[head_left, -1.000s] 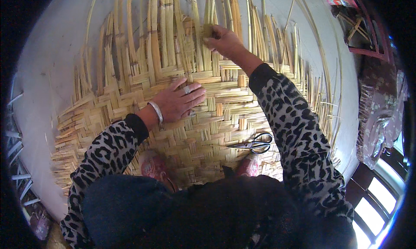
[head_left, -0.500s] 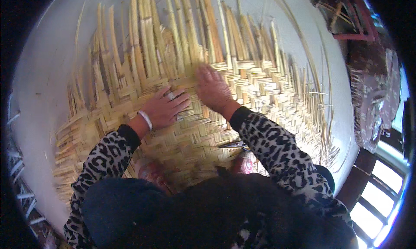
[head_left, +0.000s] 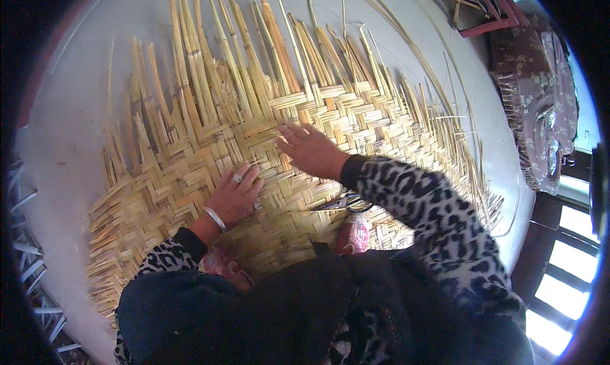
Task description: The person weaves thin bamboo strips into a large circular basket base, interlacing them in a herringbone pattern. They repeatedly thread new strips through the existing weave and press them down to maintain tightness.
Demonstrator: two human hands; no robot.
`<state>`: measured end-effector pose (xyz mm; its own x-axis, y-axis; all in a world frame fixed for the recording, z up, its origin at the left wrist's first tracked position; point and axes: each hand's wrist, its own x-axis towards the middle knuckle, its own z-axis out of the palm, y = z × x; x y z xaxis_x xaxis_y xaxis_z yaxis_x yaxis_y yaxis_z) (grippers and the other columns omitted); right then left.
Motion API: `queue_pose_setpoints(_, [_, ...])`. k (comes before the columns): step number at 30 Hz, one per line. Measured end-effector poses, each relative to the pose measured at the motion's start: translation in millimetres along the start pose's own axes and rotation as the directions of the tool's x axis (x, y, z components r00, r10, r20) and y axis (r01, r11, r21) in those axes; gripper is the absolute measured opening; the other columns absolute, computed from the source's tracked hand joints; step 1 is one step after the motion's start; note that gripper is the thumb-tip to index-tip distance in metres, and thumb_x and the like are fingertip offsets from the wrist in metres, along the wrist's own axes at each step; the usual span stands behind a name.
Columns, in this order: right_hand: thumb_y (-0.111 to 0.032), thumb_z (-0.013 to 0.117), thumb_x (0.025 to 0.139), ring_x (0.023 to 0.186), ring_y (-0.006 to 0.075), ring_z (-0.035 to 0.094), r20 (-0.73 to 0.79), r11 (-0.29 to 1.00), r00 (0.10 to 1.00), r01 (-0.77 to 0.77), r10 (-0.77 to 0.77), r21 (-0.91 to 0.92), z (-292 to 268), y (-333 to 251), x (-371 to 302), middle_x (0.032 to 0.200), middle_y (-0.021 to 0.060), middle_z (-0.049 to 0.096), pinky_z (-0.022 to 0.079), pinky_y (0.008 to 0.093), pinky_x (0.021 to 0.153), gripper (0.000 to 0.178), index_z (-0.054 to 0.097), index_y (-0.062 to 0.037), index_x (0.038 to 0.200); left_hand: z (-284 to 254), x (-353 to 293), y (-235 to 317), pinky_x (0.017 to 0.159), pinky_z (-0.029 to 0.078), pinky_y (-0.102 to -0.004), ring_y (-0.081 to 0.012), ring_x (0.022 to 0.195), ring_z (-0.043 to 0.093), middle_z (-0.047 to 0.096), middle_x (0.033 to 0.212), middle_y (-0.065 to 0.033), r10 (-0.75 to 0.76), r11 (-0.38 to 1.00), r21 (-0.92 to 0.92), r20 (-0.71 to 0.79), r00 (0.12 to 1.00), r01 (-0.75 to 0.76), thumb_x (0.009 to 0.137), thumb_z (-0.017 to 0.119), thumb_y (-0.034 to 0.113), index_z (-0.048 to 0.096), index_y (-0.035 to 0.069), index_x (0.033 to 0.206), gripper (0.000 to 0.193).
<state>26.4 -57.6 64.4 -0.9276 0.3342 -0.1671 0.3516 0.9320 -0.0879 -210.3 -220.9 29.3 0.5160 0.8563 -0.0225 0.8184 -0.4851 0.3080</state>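
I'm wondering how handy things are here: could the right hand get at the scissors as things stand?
Probably yes. The right hand looks empty, and the scissors lie close by on the woven mat. The right sleeve partly covers them in view, so it might need to draw back first.

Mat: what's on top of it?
On the mat are scissors and two red shoes. The right sleeve hides part of the scissors; the weave under the shoes is covered.
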Motion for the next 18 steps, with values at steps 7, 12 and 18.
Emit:
queue_pose_setpoints(7, [-0.028,0.064,0.087,0.115,0.0330,0.057,0.343,0.998,0.938,-0.029,0.048,-0.062,-88,76,-78,0.124,0.0166,0.059,0.046,0.0455,0.094,0.040,0.058,-0.0071,0.120,-9,-11,2,0.115,0.026,-0.0498,-0.0288,0.138,0.036,0.045,0.144,-0.0087,0.036,0.999,0.020,-0.014,0.999,-0.036,0.078,0.065,0.027,0.055,0.012,0.129,0.054])
queue_pose_setpoints(12, [-0.027,0.060,0.089,0.111,0.0335,0.059,0.433,0.906,0.821,-0.422,0.373,0.021,-104,93,-175,0.119,0.0174,0.062,0.047,0.0444,0.094,0.039,0.058,-0.0064,0.122,-12,-16,-9,0.111,0.032,-0.0466,-0.0291,0.132,0.044,0.052,0.136,-0.0106,0.042,0.998,0.035,0.060,0.997,-0.044,0.080,0.063,0.023,0.058,0.010,0.121,0.043])
queue_pose_setpoints(18, [-0.033,0.055,0.092,0.110,0.0362,0.059,0.271,0.472,0.515,-0.856,0.813,0.210,-24,54,-353,0.120,0.0176,0.062,0.048,0.0463,0.094,0.042,0.058,-0.0082,0.127,-74,-20,-56,0.100,0.042,-0.0470,-0.0381,0.118,0.054,0.058,0.129,-0.0202,-0.126,0.955,-0.226,0.271,0.954,0.190,0.083,0.063,0.024,0.057,0.003,0.125,0.047])
